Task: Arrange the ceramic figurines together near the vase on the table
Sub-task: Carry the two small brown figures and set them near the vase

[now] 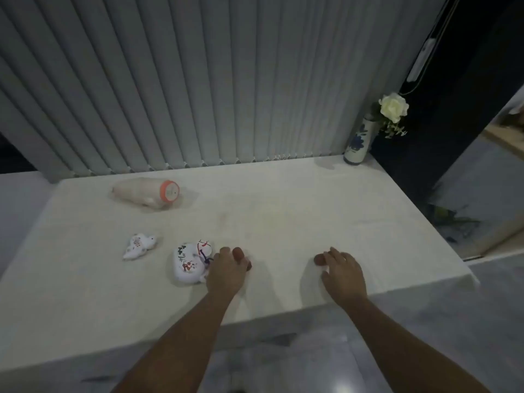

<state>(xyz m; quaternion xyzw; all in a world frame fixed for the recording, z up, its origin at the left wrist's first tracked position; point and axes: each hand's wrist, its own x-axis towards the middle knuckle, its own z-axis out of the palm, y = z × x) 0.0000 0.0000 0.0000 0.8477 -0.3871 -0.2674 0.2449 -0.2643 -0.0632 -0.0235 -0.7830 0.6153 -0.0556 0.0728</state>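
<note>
No brand or readable writing anywhere; only painted marks. The big figurine (190,264) has red, green and dark brushwork on white, too blurred to read as letters. The small figurine (139,245) carries red dots/flecks. The vase (357,143) has a blue flower pattern.

Left hand (226,272) palm down on the table (283,217), fingers loosely curled, not gripping anything; its thumb side touches or nearly touches the big figurine's right edge, can't tell which. Right hand (343,269) also palm down, fingers loosely spread, resting on the cloth w/ nothing in it. Hands well apart from each other.

Big figurine lies just left of the left hand. Small figurine lies further left, apart from the big one, on its side. Beyond the left hand, toward the far edge, a pale figure w/ orange ring end (147,194) lies tipped over. Vase stands upright far beyond the right hand, at the far right corner, well apart from all figurines, w/ a white rose (393,106) and some green sprigs in it.

Surface: table covered in an off-white cloth, faint stains, hanging over the near edge. Behind it, grey vertical blinds (198,80) reach down to the far edge. Right of the vase a dark panel w/ a white cable or strip (422,59). Floor (283,370) is glossy grey marble-look tile. Lighting dim.
</note>
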